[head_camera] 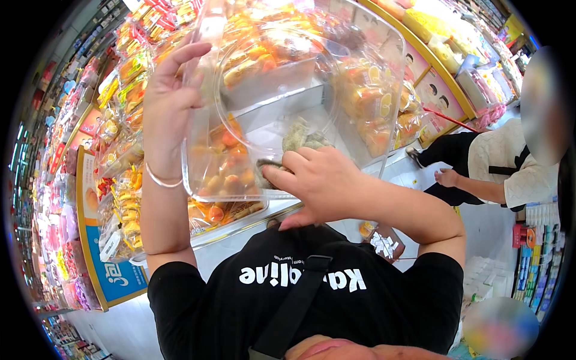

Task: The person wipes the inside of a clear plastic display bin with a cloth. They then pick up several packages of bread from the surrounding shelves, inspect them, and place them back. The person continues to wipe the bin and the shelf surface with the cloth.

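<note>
A clear plastic bin (288, 196) with a round ring moulded in its base is held up over a display of packaged baked goods. My left hand (175, 90) grips its left side, thumb and fingers at the wall. My right hand (315, 180) presses a crumpled grey-green cloth (299, 135) at the bin's near part; whether the cloth is on the inner or outer face I cannot tell. Through the clear plastic show bagged buns (225, 180) and a bare white section of the display (288, 108).
Bagged snacks (128, 225) fill the display's left side, above a blue sign panel (119, 274). Another display with a gold-edged panel (438, 90) stands at the upper right. A person in a cream top (490, 166) is at the right, near stocked shelves (535, 256).
</note>
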Demonstrator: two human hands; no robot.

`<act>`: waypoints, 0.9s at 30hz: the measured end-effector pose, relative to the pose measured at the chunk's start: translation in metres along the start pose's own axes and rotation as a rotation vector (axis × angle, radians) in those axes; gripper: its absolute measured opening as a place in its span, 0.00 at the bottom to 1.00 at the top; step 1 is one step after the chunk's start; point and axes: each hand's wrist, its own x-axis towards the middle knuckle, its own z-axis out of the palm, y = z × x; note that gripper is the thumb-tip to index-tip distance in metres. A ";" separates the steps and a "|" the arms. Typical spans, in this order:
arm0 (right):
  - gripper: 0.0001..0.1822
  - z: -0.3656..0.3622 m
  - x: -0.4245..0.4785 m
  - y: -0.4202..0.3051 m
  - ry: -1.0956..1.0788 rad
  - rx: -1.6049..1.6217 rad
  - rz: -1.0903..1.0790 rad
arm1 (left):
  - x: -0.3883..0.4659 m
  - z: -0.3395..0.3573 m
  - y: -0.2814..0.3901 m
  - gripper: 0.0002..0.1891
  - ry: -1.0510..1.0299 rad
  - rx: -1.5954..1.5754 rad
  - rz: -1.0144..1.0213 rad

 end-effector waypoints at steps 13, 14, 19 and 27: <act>0.10 -0.045 0.015 0.007 0.871 -0.447 0.011 | 0.083 0.006 0.069 0.30 -0.153 0.205 -0.034; 0.10 -0.049 0.016 0.007 0.903 -0.461 0.000 | 0.082 0.008 0.078 0.30 -0.154 0.264 -0.046; 0.09 -0.056 0.012 0.006 0.940 -0.499 -0.010 | 0.088 0.014 0.083 0.28 -0.174 0.162 -0.008; 0.10 -0.088 -0.030 0.089 1.255 0.484 0.352 | 0.097 -0.015 0.056 0.20 -0.013 0.314 0.308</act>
